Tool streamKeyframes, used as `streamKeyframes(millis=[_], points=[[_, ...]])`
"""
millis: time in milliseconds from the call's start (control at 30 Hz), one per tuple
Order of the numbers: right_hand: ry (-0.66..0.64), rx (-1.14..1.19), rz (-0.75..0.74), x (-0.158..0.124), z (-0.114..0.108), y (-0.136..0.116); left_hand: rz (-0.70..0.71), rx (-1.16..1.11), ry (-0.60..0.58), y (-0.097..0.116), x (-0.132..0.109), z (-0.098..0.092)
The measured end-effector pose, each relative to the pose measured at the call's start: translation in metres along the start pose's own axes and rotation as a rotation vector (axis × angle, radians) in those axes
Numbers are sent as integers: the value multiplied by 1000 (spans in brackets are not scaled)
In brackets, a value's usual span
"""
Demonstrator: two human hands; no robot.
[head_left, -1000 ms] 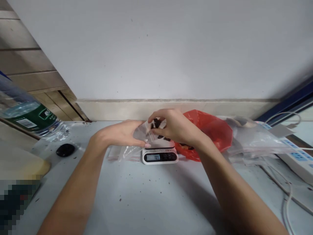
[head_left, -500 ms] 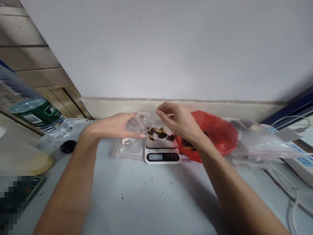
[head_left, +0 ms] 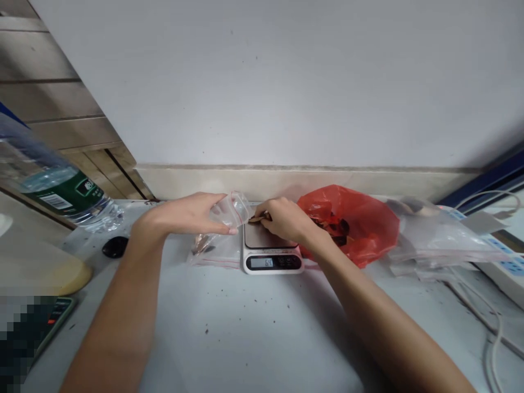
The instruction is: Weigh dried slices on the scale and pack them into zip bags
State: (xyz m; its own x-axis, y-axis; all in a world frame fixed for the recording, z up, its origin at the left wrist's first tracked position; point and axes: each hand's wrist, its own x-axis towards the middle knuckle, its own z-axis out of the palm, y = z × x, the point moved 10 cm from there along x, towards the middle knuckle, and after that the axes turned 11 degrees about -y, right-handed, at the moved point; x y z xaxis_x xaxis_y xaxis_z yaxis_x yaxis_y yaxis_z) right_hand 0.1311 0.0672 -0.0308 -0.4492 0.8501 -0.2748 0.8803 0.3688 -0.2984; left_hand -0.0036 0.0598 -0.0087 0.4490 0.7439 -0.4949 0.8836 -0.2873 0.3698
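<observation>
My left hand (head_left: pixel 190 214) holds a small clear zip bag (head_left: pixel 234 209) between thumb and fingers, its mouth turned toward the scale. On the white digital scale (head_left: pixel 270 240), my right hand (head_left: pixel 284 218) has its fingers closed around brown dried pieces (head_left: pixel 258 218), close to the bag's mouth. These look like dried mushroom or peel; the exact kind is unclear. The scale's display is lit. Beside the scale, a red plastic bag (head_left: pixel 370 226) lies open with more dark dried pieces inside, partly behind my right forearm.
Flat clear zip bags (head_left: pixel 223 251) lie left of the scale. More plastic bags (head_left: pixel 438 232) are stacked at right, beside a power strip (head_left: pixel 505 273) and white cables (head_left: pixel 497 338). A water bottle (head_left: pixel 69 188) and black mouse (head_left: pixel 115 246) are at left. A wall rises behind.
My right hand has come down onto the scale and closed around the dried pieces that lay spread on it. The left hand with the zip bag has shifted slightly.
</observation>
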Motion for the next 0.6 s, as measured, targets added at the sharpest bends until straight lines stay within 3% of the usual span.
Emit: streamKeyframes(millis=[300, 600], points=[[50, 442, -44, -11, -20, 27, 34, 0, -71, 6, 13, 15], [217, 410, -404, -35, -48, -15, 177, -63, -31, 28, 15, 12]])
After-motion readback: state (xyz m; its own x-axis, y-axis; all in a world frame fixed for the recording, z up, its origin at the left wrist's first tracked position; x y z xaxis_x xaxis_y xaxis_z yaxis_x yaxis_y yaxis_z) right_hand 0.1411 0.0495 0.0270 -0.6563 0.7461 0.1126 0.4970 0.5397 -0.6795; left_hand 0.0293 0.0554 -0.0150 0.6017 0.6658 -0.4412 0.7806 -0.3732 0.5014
